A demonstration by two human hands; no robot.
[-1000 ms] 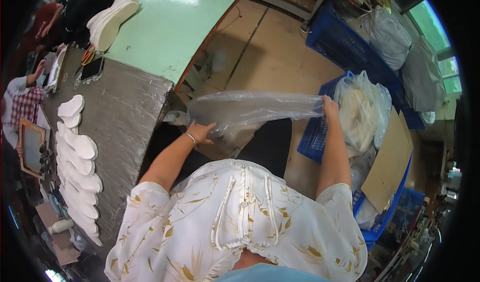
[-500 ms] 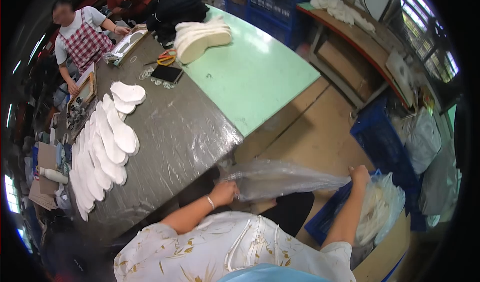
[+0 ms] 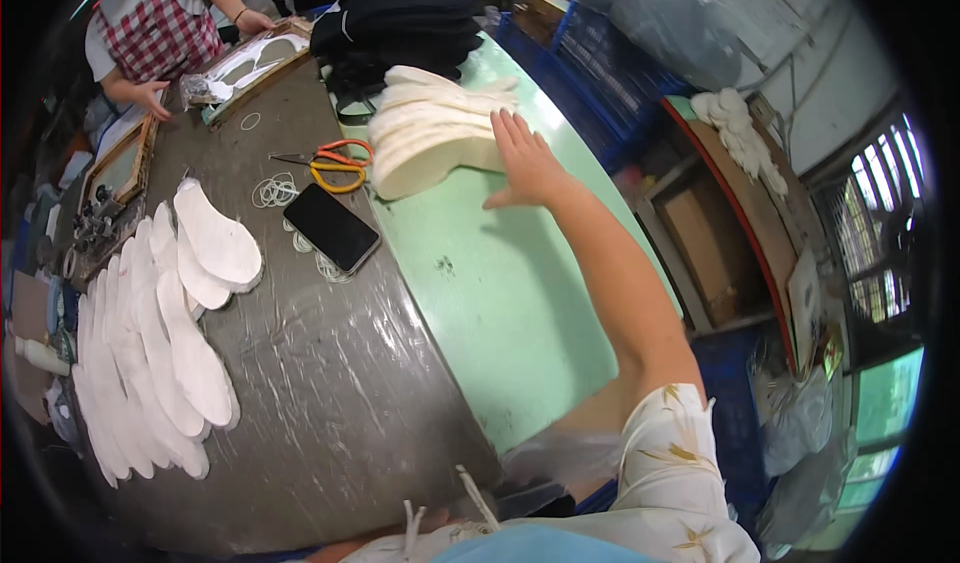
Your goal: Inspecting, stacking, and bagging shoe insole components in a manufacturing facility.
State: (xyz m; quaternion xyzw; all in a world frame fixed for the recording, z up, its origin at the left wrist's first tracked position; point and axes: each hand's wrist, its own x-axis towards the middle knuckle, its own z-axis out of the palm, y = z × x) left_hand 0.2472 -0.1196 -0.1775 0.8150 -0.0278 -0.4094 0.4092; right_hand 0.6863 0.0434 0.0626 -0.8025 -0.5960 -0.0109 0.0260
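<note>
My right hand (image 3: pixel 525 158) reaches out over the pale green tabletop (image 3: pixel 480 293), fingers stretched and apart. Its fingertips are at the right end of a stack of cream insoles (image 3: pixel 425 148) lying on edge; whether they press on it I cannot tell. Of my left arm only a sliver of skin (image 3: pixel 432 519) shows at the lower edge, and its fingers are hidden. Close by, a clear plastic bag (image 3: pixel 565 455) hangs below the table's near edge. White insoles (image 3: pixel 190 363) lie overlapped in a row on the grey plastic-covered tabletop (image 3: pixel 330 403).
Beside the stack lie orange-handled scissors (image 3: pixel 340 168), a black phone (image 3: pixel 332 227) and rubber bands (image 3: pixel 273 191). Black cloth (image 3: pixel 400 28) is heaped behind. Across the table a person in a checked apron (image 3: pixel 165 23) handles a frame (image 3: pixel 262 68). Blue crates (image 3: pixel 610 63) stand beyond.
My right hand has left the plastic bag and moved forward to the cream insoles, now with spread fingers. The bag has dropped lower, and my left hand has sunk mostly out of sight.
</note>
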